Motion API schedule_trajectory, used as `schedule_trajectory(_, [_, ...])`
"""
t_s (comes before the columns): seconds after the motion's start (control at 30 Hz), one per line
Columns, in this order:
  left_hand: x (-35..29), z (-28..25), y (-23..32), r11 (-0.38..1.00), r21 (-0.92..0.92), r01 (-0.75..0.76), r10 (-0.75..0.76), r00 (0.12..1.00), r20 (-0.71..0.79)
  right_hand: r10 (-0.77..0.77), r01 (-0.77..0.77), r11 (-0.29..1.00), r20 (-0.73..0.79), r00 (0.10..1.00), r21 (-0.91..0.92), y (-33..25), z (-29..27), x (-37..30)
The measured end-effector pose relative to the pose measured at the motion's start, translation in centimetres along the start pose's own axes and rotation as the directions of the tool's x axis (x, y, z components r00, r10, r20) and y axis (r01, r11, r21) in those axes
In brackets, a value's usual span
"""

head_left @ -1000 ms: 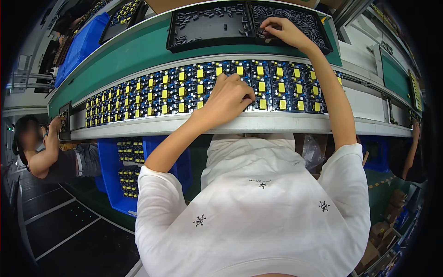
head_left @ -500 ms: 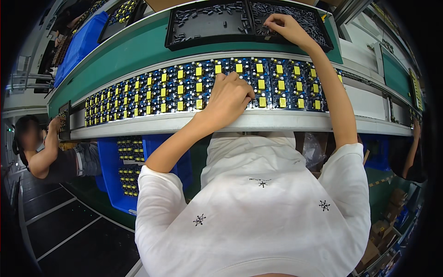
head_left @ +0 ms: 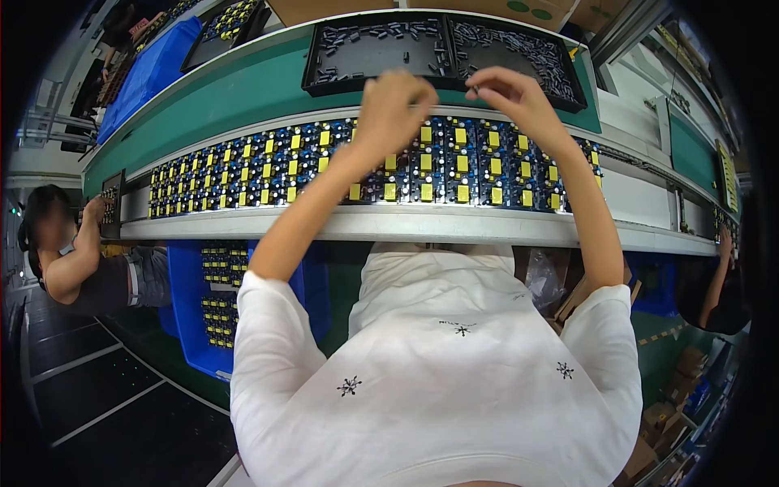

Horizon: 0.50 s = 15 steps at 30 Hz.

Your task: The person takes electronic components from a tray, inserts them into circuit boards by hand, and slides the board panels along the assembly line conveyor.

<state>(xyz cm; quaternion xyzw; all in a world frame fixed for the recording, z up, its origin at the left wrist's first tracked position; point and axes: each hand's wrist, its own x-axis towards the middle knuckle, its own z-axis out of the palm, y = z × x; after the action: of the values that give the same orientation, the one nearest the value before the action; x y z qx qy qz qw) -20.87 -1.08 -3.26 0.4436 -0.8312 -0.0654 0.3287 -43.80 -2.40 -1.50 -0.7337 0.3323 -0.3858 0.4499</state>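
My right hand (head_left: 519, 104) hovers at the near edge of the right black tray (head_left: 586, 97), its thumb and fingertips pinched on a small dark cylindrical capacitor (head_left: 474, 90). My left hand (head_left: 393, 112) is raised over the far rows of circuit boards (head_left: 426, 164), just in front of the left black tray (head_left: 305, 79). Motion smears its fingers, so what they hold, if anything, does not show. The boards lie in a long strip along the rail, each with yellow blocks and small blue and white parts. Loose dark capacitors (head_left: 519, 49) fill much of the right tray; fewer lie in the left one.
A pale metal rail (head_left: 389, 221) runs along the bench's near edge. Below it at left stands a blue bin (head_left: 195, 325) with stacked boards. Co-workers sit at the left (head_left: 77, 260) and right (head_left: 718, 284). Cardboard boxes (head_left: 357, 11) stand behind the trays.
My left hand has lifted off the boards and moved away from me, toward the trays. The right hand has come out of the right tray, nearer to me, with a capacitor in its fingertips.
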Motion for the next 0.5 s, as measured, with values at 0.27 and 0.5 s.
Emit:
schedule_trajectory(0.27, [9.0,3.7,-9.7,0.976,0.144,0.166,-0.19,0.965,0.179,0.126,-0.161,0.957,0.155,0.98,0.242,-1.6,2.1,-2.2])
schedule_trajectory(0.5, [6.9,4.0,-9.9,0.994,-0.023,0.105,-0.106,0.994,-0.038,0.255,-0.239,0.962,0.12,0.959,-0.134,-1.7,4.2,-3.6])
